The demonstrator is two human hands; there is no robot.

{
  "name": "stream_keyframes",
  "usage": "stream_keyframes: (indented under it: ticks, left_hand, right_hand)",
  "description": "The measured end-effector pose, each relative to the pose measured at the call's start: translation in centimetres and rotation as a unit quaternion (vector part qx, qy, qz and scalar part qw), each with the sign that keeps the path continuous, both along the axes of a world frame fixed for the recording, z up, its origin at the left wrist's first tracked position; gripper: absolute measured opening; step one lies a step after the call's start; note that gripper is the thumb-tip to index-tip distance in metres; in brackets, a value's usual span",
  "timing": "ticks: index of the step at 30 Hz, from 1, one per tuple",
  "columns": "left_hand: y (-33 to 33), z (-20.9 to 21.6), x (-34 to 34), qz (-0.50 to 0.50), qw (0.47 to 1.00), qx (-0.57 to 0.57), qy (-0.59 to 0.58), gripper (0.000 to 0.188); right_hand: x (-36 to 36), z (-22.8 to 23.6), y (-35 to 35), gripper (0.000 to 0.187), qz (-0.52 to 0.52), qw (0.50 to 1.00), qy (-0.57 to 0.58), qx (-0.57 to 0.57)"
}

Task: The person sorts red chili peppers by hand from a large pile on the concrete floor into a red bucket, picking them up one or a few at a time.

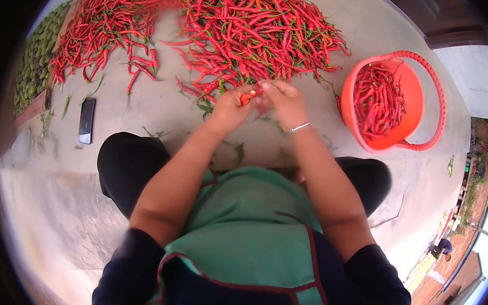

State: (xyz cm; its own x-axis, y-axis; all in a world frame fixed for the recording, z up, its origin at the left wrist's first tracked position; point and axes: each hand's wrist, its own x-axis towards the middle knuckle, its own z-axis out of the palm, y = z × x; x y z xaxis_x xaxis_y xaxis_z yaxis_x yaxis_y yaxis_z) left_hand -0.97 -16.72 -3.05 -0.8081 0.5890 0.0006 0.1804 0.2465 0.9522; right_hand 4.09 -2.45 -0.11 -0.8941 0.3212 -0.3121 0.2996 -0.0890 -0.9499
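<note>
In front of my knees, my left hand (231,109) is closed around red chili peppers (248,97), with pale ends showing at its thumb. Close against it, my right hand (286,103), with a silver bracelet at the wrist, pinches at a red chili between the two hands; motion blurs that spot, and its stem cannot be made out. Just beyond the hands spreads a big pile of long red chilies (257,27) with green stems. To the right, a red-orange plastic basket (412,119) with a raised handle holds more chilies (379,99).
A black phone (86,120) lies on the concrete floor (57,197) at the left. Green stems and leaves (239,151) are scattered between my knees. Far left is a heap of green round produce (34,61). Another person (442,248) is outdoors at the far right.
</note>
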Motion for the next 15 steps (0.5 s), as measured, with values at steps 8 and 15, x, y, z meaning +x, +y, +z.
stream_keyframes:
  ticks: [8,15]
  left_hand:
    - [-0.9,-4.4,1.9,0.067,0.973,-0.163,-0.147,0.012]
    - [-5.1,-4.2,-2.3,0.373,0.829,0.101,-0.404,0.007]
  right_hand:
    - [4.6,-4.5,2.1,0.015,0.232,0.788,-0.025,0.57]
    - [-3.2,-7.0,-3.4,0.027,0.228,0.861,-0.098,0.444]
